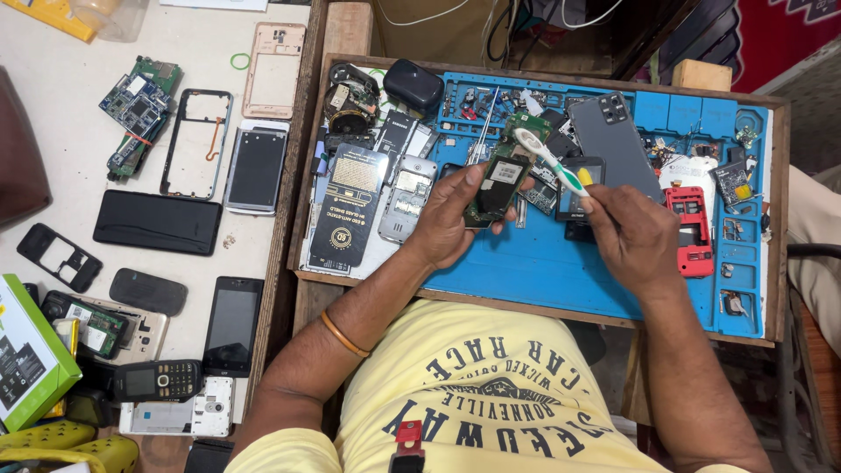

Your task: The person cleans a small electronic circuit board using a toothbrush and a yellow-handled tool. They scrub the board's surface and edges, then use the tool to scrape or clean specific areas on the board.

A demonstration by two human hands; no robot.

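Observation:
My left hand (448,223) holds a green phone circuit board (499,175) tilted above a blue work mat (534,263). My right hand (632,235) grips a white and green toothbrush (550,159) by its handle. The brush head rests on the upper end of the board. A dark grey phone back cover (613,140) lies on the mat just beyond the brush. A red phone frame (690,229) lies to the right of my right hand.
A wooden tray rim (302,175) borders the mat, which is strewn with small parts, a black pouch (413,85) and a silver phone body (405,200). On the white table to the left lie several phones, frames and circuit boards (136,109). A green box (26,355) sits at the lower left.

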